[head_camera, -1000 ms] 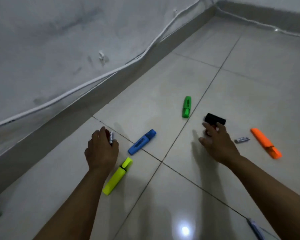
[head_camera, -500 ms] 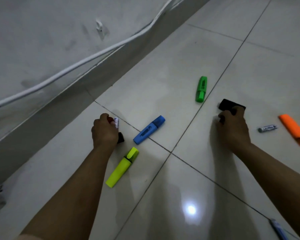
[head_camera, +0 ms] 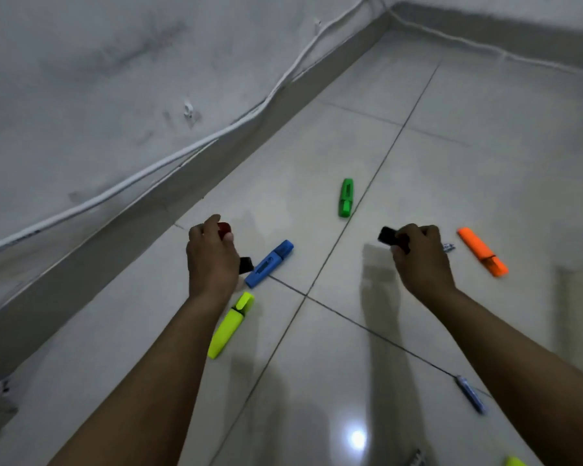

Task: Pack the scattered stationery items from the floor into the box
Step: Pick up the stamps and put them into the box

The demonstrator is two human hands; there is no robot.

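My left hand (head_camera: 212, 257) is closed around a dark red marker (head_camera: 223, 227) with a black end (head_camera: 246, 265), lifted off the floor. My right hand (head_camera: 419, 260) grips a black rectangular item (head_camera: 387, 235), also raised. On the tiles lie a blue highlighter (head_camera: 270, 263), a yellow highlighter (head_camera: 230, 324), a green highlighter (head_camera: 346, 197) and an orange highlighter (head_camera: 482, 251). A small silver piece (head_camera: 449, 247) peeks out behind my right hand. A thin blue pen (head_camera: 471, 395) lies near my right forearm. No box is in view.
A grey wall with a white cable (head_camera: 142, 173) and skirting runs along the left and meets another wall at the far corner. Something yellow (head_camera: 515, 461) shows at the bottom right edge, with a small grey item (head_camera: 417, 459) beside it. A lamp glare (head_camera: 357, 438) reflects on the tiles.
Both hands closed on their items and lifted them off the floor. The view tilted up and back, showing more of the far corner.
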